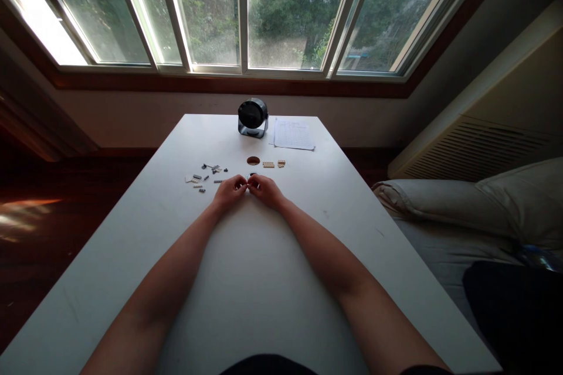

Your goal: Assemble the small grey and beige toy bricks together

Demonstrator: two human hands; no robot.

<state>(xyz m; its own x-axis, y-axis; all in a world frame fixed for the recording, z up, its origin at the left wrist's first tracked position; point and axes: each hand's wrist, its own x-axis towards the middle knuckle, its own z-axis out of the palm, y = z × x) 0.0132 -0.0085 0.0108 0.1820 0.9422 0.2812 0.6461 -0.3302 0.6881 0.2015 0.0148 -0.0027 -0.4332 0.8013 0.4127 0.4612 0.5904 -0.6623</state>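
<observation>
White tabletop [264, 281], tan studded blocks [268, 164], grey pieces [197, 176]; left fingers [240, 179] and right fingers [254, 181] pinched closed, contents unclear.

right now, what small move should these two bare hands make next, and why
Perhaps ease the bare left hand and bare right hand slightly apart over the white table: their fingertips are close together, and anything between them is too small to identify.

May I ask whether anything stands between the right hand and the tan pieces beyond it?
Nothing visible stands between the right hand and the tan pieces; the round hole and a small dark item lie left of that path.
</observation>
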